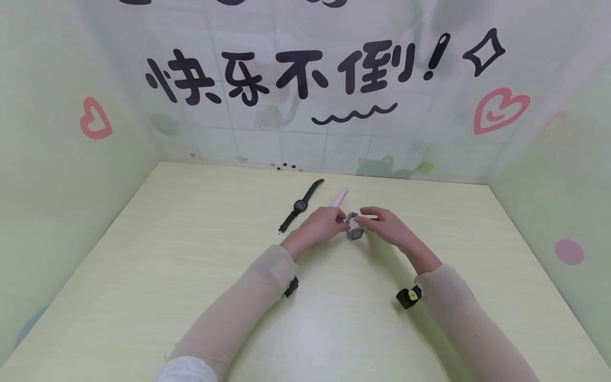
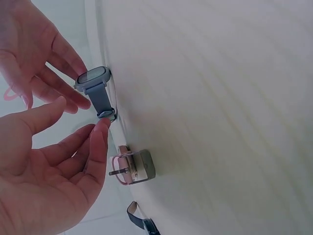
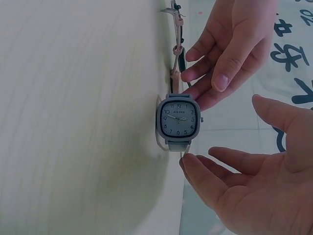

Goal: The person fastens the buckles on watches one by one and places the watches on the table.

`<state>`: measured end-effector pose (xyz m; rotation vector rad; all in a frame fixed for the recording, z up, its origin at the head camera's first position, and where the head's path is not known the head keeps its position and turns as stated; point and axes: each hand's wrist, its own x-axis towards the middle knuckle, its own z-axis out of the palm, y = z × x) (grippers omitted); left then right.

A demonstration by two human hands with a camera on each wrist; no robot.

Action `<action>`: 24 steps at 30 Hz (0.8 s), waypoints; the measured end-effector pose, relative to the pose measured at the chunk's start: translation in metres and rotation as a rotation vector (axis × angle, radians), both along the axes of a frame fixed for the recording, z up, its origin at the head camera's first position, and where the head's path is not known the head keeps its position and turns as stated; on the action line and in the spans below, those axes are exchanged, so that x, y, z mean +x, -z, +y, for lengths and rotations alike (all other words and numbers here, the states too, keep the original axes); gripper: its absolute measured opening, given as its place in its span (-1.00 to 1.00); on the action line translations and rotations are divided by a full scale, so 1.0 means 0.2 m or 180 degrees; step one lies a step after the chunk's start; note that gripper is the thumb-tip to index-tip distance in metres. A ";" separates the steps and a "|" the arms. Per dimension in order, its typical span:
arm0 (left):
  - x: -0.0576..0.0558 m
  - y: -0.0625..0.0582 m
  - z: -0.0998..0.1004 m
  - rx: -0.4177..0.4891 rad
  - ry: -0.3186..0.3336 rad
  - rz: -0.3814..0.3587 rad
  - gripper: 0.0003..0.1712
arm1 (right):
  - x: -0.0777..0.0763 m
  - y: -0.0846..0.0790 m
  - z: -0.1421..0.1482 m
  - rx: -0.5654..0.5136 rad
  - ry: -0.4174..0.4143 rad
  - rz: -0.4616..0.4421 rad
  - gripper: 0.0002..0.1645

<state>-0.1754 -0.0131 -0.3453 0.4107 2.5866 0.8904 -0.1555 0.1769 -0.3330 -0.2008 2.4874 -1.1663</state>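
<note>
Now, gray watch [image 3: 178, 120]: apparently on the table [image 1: 310, 329]; probably light, band pliable, dial scratchable; best held by case sides.
Left hand [image 1: 326, 223]: left of the watch, loose fingers touching its band.
Right hand [image 1: 385, 226]: right of it, fingers loose.
Black watch [image 1: 300, 205]: leftward, beyond it.
Pink strap [image 1: 340, 197]: beyond it.

Between the facing fingers [image 3: 202, 178], passage is blocked by the grey watch [image 3: 178, 120]. Past the left fingers [image 2: 98, 149], the way is obstructed by the pink strap [image 1: 340, 197], then the black watch [image 1: 300, 205]. To their right, room is left over bare counter [image 1: 472, 228].
</note>
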 end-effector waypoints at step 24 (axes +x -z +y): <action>0.02 -0.06 -0.12 -0.0042 -0.0187 -0.0024 -0.51 | -0.06 -0.03 -0.02 -0.0067 -0.0015 0.0169 -0.27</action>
